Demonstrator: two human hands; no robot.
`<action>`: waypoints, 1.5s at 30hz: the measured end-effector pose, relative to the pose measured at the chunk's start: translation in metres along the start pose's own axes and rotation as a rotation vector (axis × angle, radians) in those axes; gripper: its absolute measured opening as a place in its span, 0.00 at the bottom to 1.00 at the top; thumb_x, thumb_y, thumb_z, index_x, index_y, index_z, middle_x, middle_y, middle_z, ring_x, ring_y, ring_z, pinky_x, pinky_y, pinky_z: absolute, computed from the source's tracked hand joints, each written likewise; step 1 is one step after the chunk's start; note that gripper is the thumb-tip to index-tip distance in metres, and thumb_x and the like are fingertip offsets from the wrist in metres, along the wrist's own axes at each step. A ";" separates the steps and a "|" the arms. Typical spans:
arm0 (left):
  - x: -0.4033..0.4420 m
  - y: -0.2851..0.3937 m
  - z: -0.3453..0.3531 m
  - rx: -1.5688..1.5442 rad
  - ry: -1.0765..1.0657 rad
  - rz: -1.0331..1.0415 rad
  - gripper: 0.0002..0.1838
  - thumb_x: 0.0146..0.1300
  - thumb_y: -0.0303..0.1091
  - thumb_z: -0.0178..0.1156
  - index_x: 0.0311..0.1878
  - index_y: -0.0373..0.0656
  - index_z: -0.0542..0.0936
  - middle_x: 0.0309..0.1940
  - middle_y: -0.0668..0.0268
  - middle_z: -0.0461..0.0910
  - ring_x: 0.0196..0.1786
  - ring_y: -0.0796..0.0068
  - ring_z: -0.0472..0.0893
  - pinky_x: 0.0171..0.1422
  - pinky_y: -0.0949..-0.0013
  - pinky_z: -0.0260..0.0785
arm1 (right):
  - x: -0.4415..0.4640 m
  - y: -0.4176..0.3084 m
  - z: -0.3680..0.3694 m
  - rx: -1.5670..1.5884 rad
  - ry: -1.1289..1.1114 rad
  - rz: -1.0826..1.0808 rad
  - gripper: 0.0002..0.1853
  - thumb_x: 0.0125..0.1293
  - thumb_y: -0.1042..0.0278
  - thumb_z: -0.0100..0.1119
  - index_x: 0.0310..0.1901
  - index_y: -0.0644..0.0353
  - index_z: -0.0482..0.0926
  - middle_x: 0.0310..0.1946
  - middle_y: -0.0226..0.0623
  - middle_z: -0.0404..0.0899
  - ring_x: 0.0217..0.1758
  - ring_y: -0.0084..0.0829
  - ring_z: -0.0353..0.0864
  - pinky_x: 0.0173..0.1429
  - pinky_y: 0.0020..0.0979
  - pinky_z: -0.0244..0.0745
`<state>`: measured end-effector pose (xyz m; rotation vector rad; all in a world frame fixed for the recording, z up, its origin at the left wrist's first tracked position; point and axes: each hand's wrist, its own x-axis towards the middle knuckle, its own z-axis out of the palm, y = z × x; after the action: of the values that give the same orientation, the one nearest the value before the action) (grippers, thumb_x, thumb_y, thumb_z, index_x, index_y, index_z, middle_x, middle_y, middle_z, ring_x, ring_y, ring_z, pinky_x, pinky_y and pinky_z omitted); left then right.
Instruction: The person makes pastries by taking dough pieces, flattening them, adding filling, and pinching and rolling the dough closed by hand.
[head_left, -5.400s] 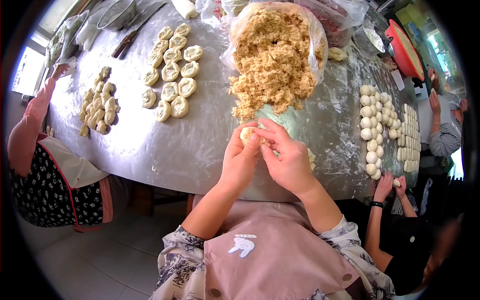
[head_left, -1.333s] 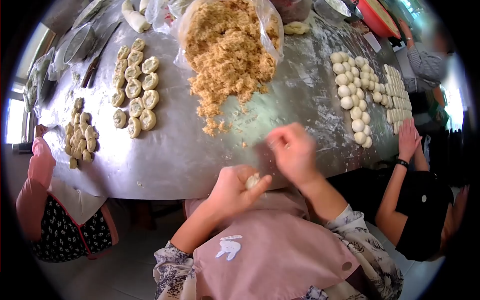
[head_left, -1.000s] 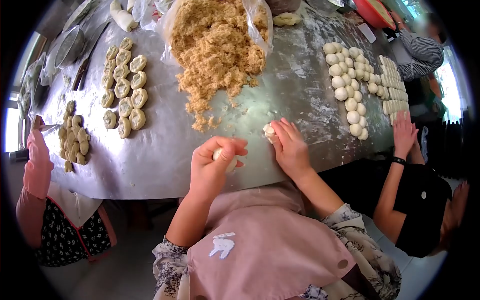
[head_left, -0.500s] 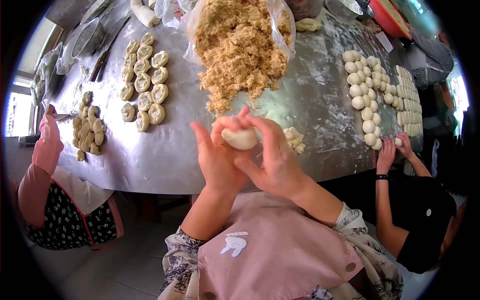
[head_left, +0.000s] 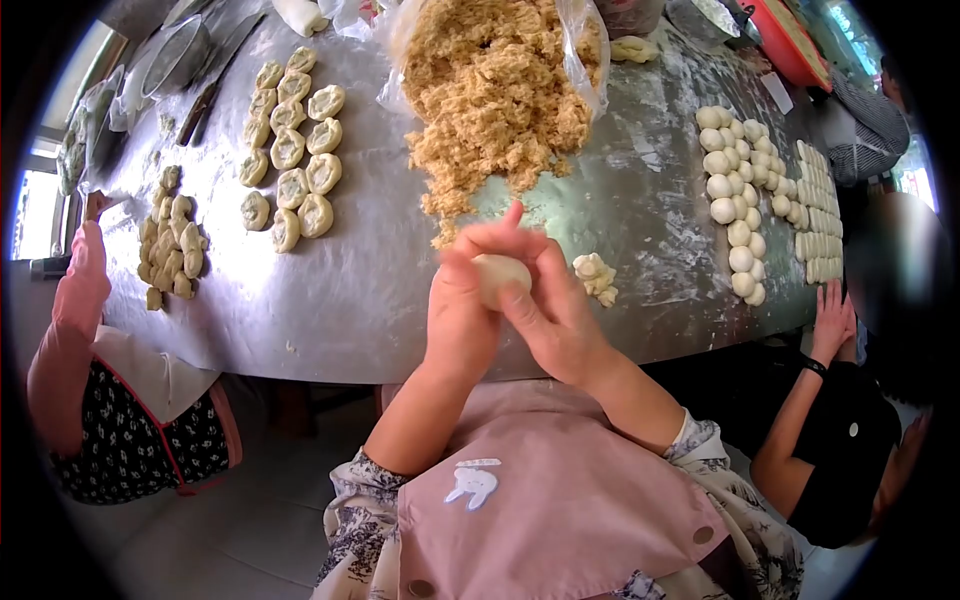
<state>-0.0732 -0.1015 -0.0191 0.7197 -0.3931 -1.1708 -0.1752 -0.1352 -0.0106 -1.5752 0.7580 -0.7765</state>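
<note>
A pale dough ball [head_left: 500,279] is cupped between my two hands above the table's near edge. My left hand [head_left: 464,315] curls around its left side, its fingertips slightly blurred. From the other side my right hand [head_left: 560,318] wraps it, the thumb pressed on its front. Just beyond my hands lies a heap of crumbly tan filling [head_left: 500,100], spilling out of a clear plastic bag [head_left: 588,60]. To the right of my right hand sits a small lump of dough scraps [head_left: 596,279].
Rows of dough pieces with dimpled tops [head_left: 289,148] and a pile of smaller dough lumps [head_left: 171,245] lie left. Round dough balls [head_left: 740,235] and lined-up pieces [head_left: 820,215] stand right. A knife [head_left: 212,95] lies at the back left. Co-workers' arms [head_left: 800,400] flank both sides.
My left hand has closed in from more open fingers, and both hands now wrap the ball more tightly. The right co-worker's hands have moved right, away from the dough balls.
</note>
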 end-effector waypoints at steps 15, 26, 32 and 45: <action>-0.009 -0.022 0.020 0.294 -0.138 -0.068 0.46 0.68 0.70 0.41 0.75 0.41 0.56 0.74 0.56 0.56 0.73 0.61 0.61 0.73 0.59 0.54 | -0.017 -0.004 -0.068 0.051 0.033 0.344 0.19 0.69 0.51 0.61 0.48 0.60 0.74 0.33 0.32 0.79 0.34 0.23 0.77 0.40 0.26 0.76; -0.014 -0.023 0.006 0.460 -0.089 -0.252 0.32 0.75 0.54 0.47 0.72 0.43 0.61 0.70 0.59 0.63 0.68 0.63 0.67 0.69 0.61 0.60 | -0.044 0.049 -0.260 -1.198 0.643 0.365 0.26 0.57 0.64 0.72 0.53 0.64 0.71 0.42 0.48 0.79 0.38 0.44 0.82 0.45 0.40 0.77; -0.015 -0.020 0.002 0.462 -0.076 -0.307 0.25 0.75 0.46 0.50 0.67 0.41 0.68 0.67 0.63 0.68 0.66 0.67 0.70 0.67 0.64 0.65 | -0.031 0.073 -0.268 -1.267 0.651 0.268 0.20 0.57 0.69 0.70 0.48 0.63 0.72 0.48 0.48 0.74 0.45 0.50 0.78 0.47 0.42 0.77; -0.010 0.025 -0.067 0.624 0.391 0.031 0.18 0.73 0.37 0.54 0.61 0.40 0.72 0.58 0.63 0.74 0.57 0.71 0.76 0.60 0.70 0.67 | -0.033 0.074 -0.277 -1.410 0.542 0.077 0.26 0.57 0.61 0.70 0.54 0.64 0.73 0.46 0.53 0.77 0.48 0.56 0.75 0.52 0.48 0.72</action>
<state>-0.0176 -0.0668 -0.0488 1.4515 -0.4381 -0.8446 -0.4248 -0.2725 -0.0541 -2.5332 2.0298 -0.5938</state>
